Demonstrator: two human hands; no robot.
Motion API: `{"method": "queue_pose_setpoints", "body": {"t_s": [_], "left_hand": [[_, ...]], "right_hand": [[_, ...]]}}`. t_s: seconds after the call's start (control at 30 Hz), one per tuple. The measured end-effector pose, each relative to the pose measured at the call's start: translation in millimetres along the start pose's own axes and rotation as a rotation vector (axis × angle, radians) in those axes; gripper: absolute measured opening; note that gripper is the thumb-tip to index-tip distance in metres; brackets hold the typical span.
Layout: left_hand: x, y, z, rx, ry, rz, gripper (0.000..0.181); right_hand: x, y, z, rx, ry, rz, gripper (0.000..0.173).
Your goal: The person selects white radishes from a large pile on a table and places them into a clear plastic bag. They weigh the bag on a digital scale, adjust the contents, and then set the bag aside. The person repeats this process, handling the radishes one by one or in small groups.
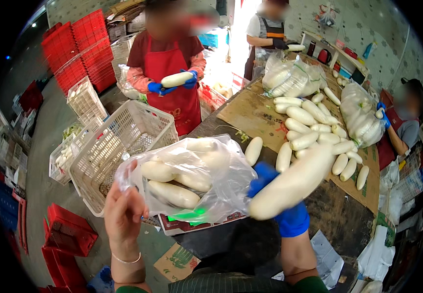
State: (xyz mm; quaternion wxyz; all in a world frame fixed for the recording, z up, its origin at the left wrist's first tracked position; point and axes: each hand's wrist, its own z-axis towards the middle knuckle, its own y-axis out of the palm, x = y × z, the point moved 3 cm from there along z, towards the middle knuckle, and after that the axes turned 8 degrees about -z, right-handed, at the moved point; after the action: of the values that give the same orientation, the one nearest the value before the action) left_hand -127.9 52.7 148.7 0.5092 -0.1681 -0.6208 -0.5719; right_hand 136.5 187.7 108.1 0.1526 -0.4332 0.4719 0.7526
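Observation:
My bare left hand [123, 205] pinches the edge of a clear plastic bag [229, 175] and holds it up at its left side. Several white radishes [173, 194] lie inside the bag, which rests on a weighing scale [186, 229] with a green-lit display. In my right hand [294, 218], gloved in blue, is a large white radish [292, 183], blurred and tilted up to the right, beside the bag's right side. The radish hides part of that hand. More loose white radishes [301, 115] are piled on the table beyond it.
An empty-looking white plastic crate [123, 128] stands left of the bag. Cardboard [248, 106] covers much of the table [350, 208]. Filled bags [361, 113] stand at the far side. A person in a red apron [169, 84] holds a radish opposite; two other people work farther off.

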Motion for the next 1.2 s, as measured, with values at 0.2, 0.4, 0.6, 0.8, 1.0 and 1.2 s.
{"method": "queue_pose_setpoints", "body": {"t_s": [0.2,0.4,0.6,0.8,1.0,1.2], "left_hand": [[9.1,3.3,2.9,0.004,-0.041,-0.075,0.051],[12.3,-6.9,-0.4,-0.005,-0.067,-0.130,0.047],[6.5,-1.9,6.1,-0.014,0.028,-0.060,0.042],[4.3,-19.6,8.1,-0.015,0.052,-0.033,0.034],[2.5,-17.3,8.5,-0.040,0.021,-0.009,0.030],[28.3,2.2,25.6,-0.063,0.025,0.034,0.027]], "right_hand": [[61.9,81.0,37.0,-0.699,-0.103,-0.941,0.045],[119.4,-14.1,96.8,-0.374,-0.204,-1.662,0.061],[37.4,24.4,40.6,-0.258,-0.221,-1.468,0.061],[-58.2,78.4,-33.5,0.174,-0.632,-1.211,0.066],[2.3,16.3,1.9,0.248,-0.375,-1.510,0.095],[-14.7,18.7,35.5,0.153,-0.142,-0.352,0.041]]}}
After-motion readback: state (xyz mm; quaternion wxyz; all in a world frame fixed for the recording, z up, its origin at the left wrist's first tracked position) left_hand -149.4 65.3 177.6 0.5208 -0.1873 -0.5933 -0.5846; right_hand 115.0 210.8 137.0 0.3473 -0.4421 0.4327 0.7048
